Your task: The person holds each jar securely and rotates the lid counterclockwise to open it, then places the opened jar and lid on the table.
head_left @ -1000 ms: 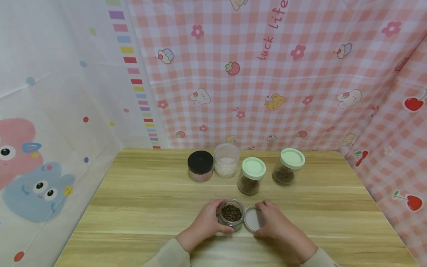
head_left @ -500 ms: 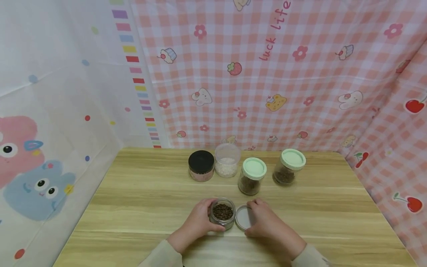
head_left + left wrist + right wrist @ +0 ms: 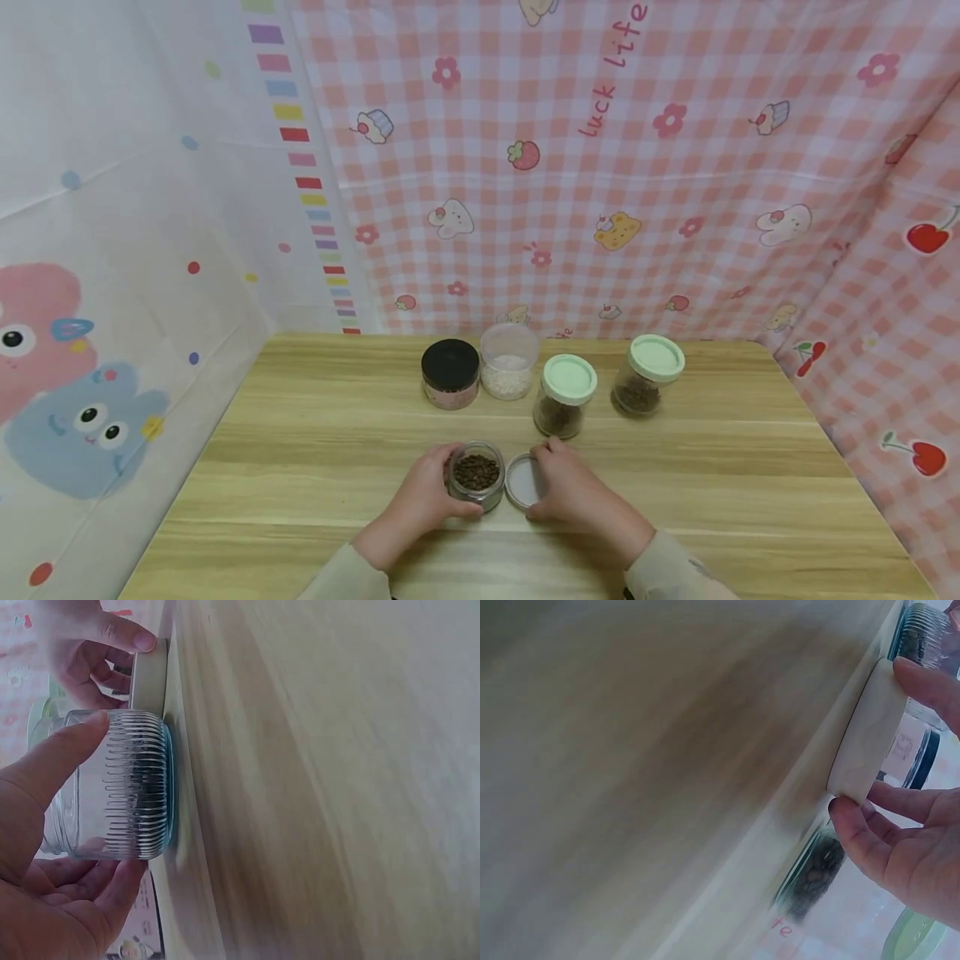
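Well, my left hand (image 3: 429,493) grips the jar (image 3: 91,787), right hand (image 3: 573,492) the lid (image 3: 866,735). Knocking them together could spill apparent beans (image 3: 477,472).

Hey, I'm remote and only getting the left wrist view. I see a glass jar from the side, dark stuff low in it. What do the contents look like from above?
Observer: The head view shows brown, bean-like pieces through the open mouth of the glass jar.
Operator: I've got a bit of green at the edge of my picture. How many green lids are there?
Observer: Two, seen in the head view: one on a nearer jar, one on a farther jar.
Operator: And what stands just left of that nearer jar, towards the back?
Observer: A clear tub with white grains in its lower part.
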Demonstrator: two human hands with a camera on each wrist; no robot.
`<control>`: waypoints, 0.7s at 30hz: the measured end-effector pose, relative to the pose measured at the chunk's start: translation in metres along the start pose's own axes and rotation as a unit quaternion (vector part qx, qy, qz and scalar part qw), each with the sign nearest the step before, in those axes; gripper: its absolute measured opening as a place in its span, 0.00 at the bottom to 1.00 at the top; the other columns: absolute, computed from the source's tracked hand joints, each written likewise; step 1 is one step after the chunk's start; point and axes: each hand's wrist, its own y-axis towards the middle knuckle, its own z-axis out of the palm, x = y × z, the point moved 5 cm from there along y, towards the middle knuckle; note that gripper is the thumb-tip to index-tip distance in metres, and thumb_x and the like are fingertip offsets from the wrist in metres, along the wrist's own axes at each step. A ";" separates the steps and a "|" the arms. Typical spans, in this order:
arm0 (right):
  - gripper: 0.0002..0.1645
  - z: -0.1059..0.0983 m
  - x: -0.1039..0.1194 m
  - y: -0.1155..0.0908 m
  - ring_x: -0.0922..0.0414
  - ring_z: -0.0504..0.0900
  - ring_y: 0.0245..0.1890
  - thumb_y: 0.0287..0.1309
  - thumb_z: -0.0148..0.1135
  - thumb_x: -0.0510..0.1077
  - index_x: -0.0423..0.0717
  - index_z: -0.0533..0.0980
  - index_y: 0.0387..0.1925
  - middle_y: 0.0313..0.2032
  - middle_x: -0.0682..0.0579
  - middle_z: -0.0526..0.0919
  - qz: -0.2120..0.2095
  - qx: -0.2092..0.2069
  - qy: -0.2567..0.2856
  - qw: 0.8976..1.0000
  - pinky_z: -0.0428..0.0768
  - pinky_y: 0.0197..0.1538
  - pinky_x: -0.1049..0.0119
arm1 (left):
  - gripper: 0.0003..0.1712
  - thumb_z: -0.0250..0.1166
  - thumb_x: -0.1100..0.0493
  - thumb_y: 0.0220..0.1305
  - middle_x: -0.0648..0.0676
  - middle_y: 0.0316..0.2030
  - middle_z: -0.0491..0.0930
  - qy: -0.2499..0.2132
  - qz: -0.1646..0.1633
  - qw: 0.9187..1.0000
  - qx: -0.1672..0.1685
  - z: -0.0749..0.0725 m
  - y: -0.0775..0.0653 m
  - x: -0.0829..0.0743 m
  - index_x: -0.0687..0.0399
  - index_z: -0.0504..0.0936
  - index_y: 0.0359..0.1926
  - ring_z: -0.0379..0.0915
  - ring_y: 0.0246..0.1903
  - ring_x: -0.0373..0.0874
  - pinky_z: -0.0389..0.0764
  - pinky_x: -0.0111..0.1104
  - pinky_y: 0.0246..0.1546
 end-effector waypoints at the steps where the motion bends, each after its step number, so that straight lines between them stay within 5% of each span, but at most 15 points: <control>1: 0.50 0.001 0.002 0.002 0.43 0.73 0.48 0.19 0.82 0.46 0.31 0.73 0.51 0.45 0.42 0.74 -0.003 0.001 -0.005 1.000 0.75 0.53 0.50 | 0.53 0.83 0.50 0.29 0.63 0.53 0.75 0.000 -0.004 1.000 -0.001 -0.001 0.000 0.002 0.66 0.71 0.58 0.71 0.55 0.57 0.72 0.49 0.58; 21: 0.51 0.027 0.037 0.053 0.48 0.72 0.45 0.25 0.82 0.54 0.35 0.72 0.53 0.46 0.43 0.73 -0.003 0.051 -0.058 0.997 0.77 0.47 0.57 | 0.53 0.84 0.53 0.26 0.63 0.52 0.77 0.007 -0.060 0.996 -0.070 -0.039 -0.001 0.041 0.66 0.72 0.58 0.73 0.54 0.57 0.72 0.49 0.58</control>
